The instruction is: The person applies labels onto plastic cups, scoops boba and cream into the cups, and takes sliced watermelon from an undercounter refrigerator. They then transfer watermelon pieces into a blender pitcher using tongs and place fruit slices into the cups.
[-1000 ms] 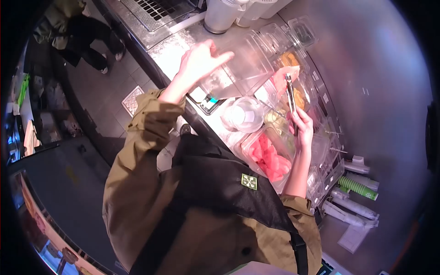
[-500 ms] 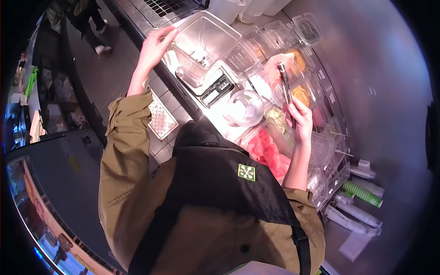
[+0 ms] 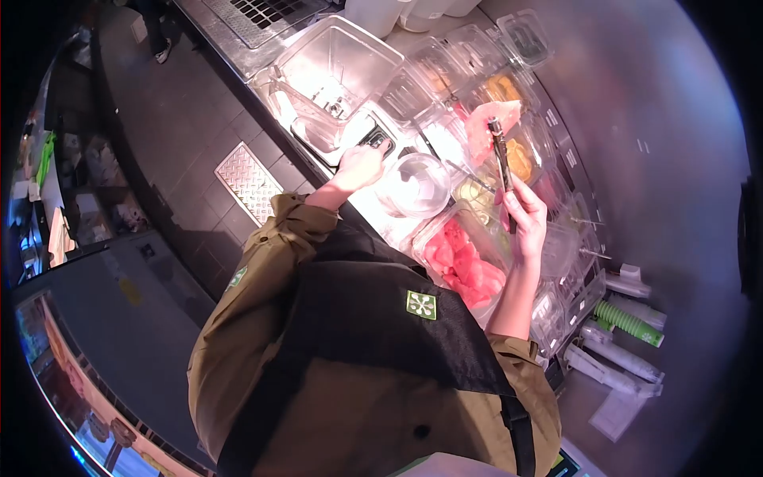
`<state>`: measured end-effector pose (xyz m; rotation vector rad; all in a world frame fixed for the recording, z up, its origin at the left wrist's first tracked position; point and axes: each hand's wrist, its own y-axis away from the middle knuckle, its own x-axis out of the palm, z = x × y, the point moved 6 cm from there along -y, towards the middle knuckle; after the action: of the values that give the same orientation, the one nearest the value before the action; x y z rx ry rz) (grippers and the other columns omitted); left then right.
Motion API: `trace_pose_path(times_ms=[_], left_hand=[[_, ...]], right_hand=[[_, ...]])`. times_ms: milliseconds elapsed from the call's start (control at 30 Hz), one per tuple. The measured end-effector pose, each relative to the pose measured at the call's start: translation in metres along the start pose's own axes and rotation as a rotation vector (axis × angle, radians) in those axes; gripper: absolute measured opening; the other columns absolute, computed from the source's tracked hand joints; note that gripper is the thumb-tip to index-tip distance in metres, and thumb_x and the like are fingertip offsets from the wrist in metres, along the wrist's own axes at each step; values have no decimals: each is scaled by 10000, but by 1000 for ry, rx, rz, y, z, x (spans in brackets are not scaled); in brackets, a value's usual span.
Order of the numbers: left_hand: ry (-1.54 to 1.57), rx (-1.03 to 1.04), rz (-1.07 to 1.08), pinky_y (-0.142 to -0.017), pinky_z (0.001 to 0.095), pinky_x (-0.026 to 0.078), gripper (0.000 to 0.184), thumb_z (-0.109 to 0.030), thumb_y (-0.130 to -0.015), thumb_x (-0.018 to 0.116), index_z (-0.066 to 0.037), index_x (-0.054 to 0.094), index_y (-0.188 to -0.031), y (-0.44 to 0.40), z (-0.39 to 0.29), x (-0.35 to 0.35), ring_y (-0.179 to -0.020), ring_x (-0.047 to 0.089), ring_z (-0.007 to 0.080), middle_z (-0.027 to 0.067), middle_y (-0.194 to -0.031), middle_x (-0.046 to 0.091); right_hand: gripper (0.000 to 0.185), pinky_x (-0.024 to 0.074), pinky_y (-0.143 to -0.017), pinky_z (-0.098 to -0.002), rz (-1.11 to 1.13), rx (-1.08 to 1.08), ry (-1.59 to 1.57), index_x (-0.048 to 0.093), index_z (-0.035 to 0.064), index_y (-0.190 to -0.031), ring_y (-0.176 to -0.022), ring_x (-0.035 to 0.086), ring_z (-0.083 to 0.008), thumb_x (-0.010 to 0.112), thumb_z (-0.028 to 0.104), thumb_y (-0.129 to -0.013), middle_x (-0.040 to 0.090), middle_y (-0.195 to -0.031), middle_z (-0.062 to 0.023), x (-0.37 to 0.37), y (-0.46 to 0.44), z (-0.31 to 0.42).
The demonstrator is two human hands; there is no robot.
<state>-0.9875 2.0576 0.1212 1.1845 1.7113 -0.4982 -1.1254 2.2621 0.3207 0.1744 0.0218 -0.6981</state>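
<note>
My right hand (image 3: 524, 213) is closed around dark metal tongs (image 3: 501, 155), which point away from me over the food containers. At their far end is a large pale-pink piece of fruit flesh (image 3: 482, 133); how the tips meet it is hard to see. My left hand (image 3: 362, 167) reaches to the black panel of a scale (image 3: 380, 141), a finger stretched out onto it and the other fingers partly hidden. A clear round cup (image 3: 417, 186) stands just right of that hand. Nearer me, a clear tub holds pink-red fruit chunks (image 3: 461, 262).
Behind the scale stands a large clear bin (image 3: 342, 60). Lidded clear containers with orange fruit (image 3: 518, 159) line the right side. Green stacked cups (image 3: 632, 322) lie farther right. A metal grate (image 3: 262, 9) is at the back, and a person's leg shows on the floor at upper left.
My left hand has come down from the rim of the large clear bin to the scale panel. My right hand still holds the tongs in nearly the same place. The person at upper left has moved away.
</note>
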Motion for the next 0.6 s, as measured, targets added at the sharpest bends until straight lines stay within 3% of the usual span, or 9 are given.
trace_pose_path(times_ms=[167, 367, 433, 533, 600], left_hand=[[-66, -11, -15, -671, 408, 492, 441, -164, -810, 448, -65, 475, -1239, -25, 6, 19, -741, 639, 290, 140, -771, 648], [101, -181, -20, -713, 398, 494, 338, -177, -807, 449, -42, 567, -1094, -5, -1, -6, -839, 636, 272, 150, -859, 649], [87, -236, 74, -724, 399, 494, 342, -182, -801, 453, -64, 574, -1099, -13, -2, -8, -841, 636, 269, 149, -878, 649], [161, -209, 78, -739, 402, 490, 368, -199, -797, 463, -100, 578, -1133, -14, 4, -6, -856, 631, 281, 152, -904, 643], [289, -172, 57, -746, 402, 486, 355, -208, -798, 466, -103, 589, -1114, -3, 9, -9, -874, 624, 289, 157, -913, 639]], right_hand=[[393, 298, -420, -167, 12, 18, -5, 528, -16, -1187, -479, 413, -36, 595, 119, -824, 583, -762, -47, 5, -1, 2], [383, 284, -419, -172, 51, -12, 30, 540, 3, -1180, -489, 404, -23, 612, 85, -813, 578, -738, -9, 26, -19, 27], [373, 275, -421, -170, 84, -50, 44, 554, 3, -1163, -486, 391, -21, 624, 94, -808, 581, -741, -2, 36, -29, 39], [363, 299, -460, -157, 141, -91, 230, 560, 1, -1153, -524, 409, -15, 628, 106, -813, 586, -760, 2, 57, -46, 61], [392, 392, -566, -197, 160, -242, 413, 563, -5, -1138, -615, 489, -67, 652, 147, -787, 609, -790, -48, 76, -58, 82]])
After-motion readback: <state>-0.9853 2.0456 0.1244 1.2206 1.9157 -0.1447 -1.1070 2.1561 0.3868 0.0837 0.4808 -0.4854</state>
